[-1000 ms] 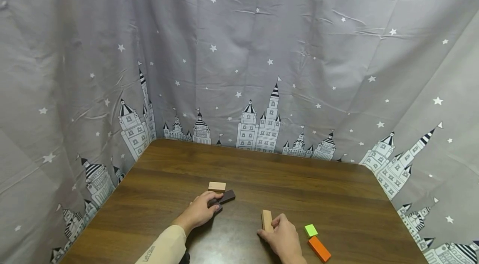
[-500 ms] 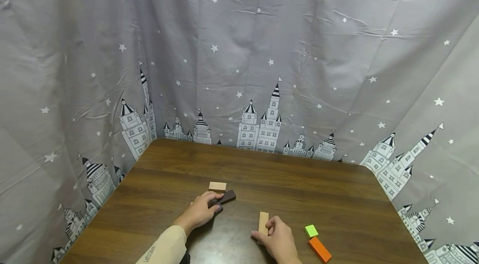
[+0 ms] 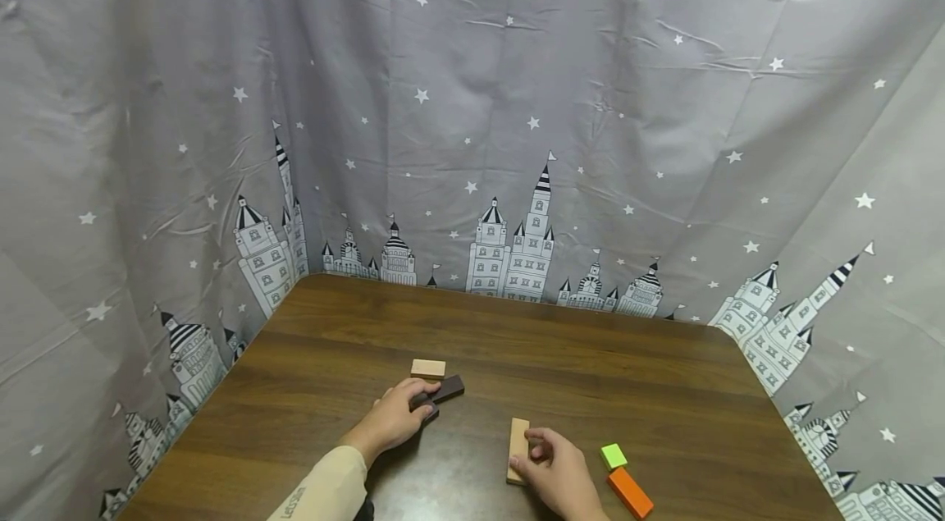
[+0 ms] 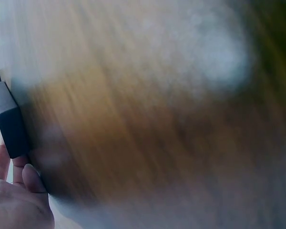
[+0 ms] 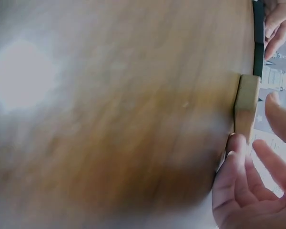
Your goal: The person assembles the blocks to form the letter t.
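Note:
My left hand (image 3: pixel 394 414) holds a dark brown wooden block (image 3: pixel 424 403) on the table, thumb on its near side and fingers over the far side. A second dark brown block (image 3: pixel 449 388) lies end-on to it at an angle. Just behind is a pale wooden block (image 3: pixel 428 368). My right hand (image 3: pixel 559 468) is beside another pale wooden block (image 3: pixel 518 443) lying lengthwise on the table. In the right wrist view its thumb (image 5: pixel 278 112) is lifted apart from this block (image 5: pixel 247 98), while lower fingertips (image 5: pixel 236 143) are at the block's near end.
To the right of my right hand, a lime green block (image 3: pixel 613 455) sits at the end of an orange block (image 3: pixel 631 492). The brown wood-grain table (image 3: pixel 591 365) ends at a grey curtain (image 3: pixel 472 94) printed with castles and stars.
My right hand moved the pale block slightly left and turned it onto its flat side, then its thumb came off the block's left edge. The left hand has stayed put.

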